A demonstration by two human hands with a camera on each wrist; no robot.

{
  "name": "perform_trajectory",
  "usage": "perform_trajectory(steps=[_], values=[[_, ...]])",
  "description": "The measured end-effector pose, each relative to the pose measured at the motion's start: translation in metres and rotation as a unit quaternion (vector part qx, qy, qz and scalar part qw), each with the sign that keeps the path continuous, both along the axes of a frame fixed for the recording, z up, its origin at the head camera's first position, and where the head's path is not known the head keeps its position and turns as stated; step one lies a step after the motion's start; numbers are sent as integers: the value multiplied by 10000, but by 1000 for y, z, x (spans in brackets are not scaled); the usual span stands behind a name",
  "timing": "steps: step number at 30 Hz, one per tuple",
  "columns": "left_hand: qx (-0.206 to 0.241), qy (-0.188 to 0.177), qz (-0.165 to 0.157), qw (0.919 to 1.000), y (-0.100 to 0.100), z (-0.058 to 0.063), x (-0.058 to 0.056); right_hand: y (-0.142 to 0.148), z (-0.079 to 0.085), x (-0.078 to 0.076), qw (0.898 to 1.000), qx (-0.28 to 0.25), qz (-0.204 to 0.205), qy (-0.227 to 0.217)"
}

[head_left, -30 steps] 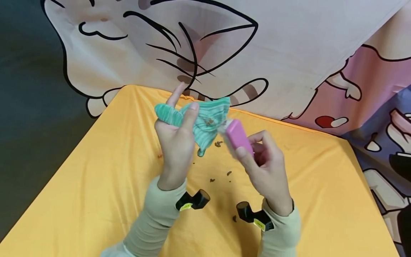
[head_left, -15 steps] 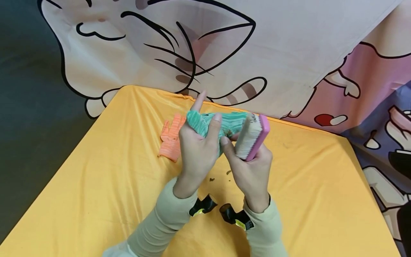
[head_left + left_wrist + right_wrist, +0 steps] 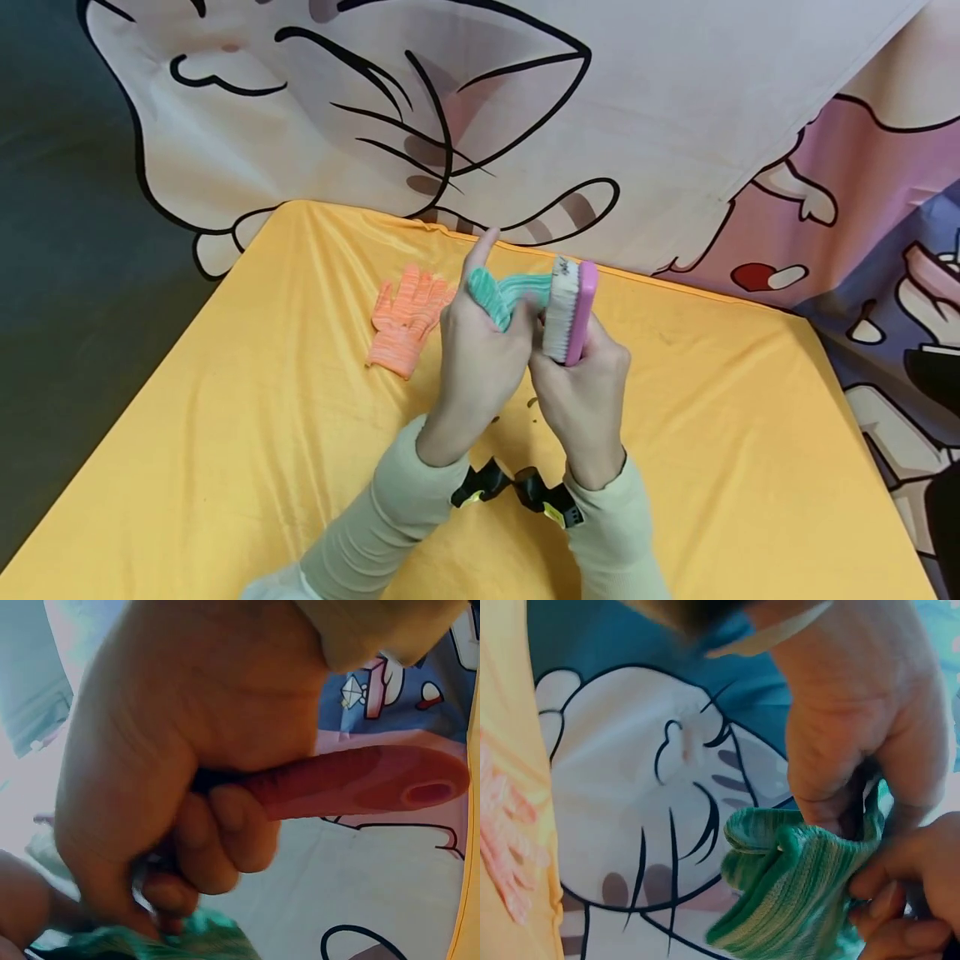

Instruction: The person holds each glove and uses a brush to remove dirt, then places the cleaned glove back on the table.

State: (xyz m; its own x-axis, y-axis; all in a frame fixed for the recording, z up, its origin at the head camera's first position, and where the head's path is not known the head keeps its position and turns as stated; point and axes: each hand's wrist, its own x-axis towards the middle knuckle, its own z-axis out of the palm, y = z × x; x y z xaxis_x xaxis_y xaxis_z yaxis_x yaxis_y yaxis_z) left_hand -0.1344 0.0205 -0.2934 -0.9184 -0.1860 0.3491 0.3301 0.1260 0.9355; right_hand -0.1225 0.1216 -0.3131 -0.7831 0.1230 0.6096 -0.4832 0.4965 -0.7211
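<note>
My left hand (image 3: 480, 367) grips a green striped knit glove (image 3: 527, 287) in the head view, one finger pointing up past it. My right hand (image 3: 585, 400) holds a scrubbing brush (image 3: 581, 312) with a pink back and white bristles, dark specks at their top. Both hands meet at the glove; the brush hides part of it. In the left wrist view, curled right-hand fingers wrap the brush's handle (image 3: 360, 780), above the glove (image 3: 202, 937). The right wrist view shows the glove (image 3: 795, 885) hanging folded from the left hand (image 3: 862, 712), right-hand fingers (image 3: 900, 922) at its edge.
An orange knit glove (image 3: 401, 333) lies flat on the yellow tablecloth (image 3: 225, 417), left of the hands. Small brown crumbs (image 3: 532, 403) lie on the cloth beneath the hands. A printed cat curtain (image 3: 525, 108) hangs behind the table.
The brush has left the green glove's soiled face and turned upright, bristles facing left. Both hands have come together, the left moving rightward with the glove, now more bunched. The orange glove has come into view.
</note>
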Motion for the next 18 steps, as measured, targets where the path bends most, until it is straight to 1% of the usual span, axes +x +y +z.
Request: perform_trajectory(steps=[3, 5, 10, 15, 18], values=[[-167, -391, 31, 9991, 1, -1, -2, -1, -2, -2, 9991, 232, -269, -227], [-132, -494, 32, 9987, 1, -2, -3, 0, -2, -3, 9984, 343, -296, -348], [86, -553, -93, 9984, 2, -5, -6, 3, -3, -4, 9974, 491, -239, -465], [-155, -580, -101, 9981, 4, -7, -7, 5, -3, -4, 9971, 498, -140, -555], [-270, -663, -51, 9974, 3, -7, -7, 5, -4, -5, 9968, 517, -212, -566]])
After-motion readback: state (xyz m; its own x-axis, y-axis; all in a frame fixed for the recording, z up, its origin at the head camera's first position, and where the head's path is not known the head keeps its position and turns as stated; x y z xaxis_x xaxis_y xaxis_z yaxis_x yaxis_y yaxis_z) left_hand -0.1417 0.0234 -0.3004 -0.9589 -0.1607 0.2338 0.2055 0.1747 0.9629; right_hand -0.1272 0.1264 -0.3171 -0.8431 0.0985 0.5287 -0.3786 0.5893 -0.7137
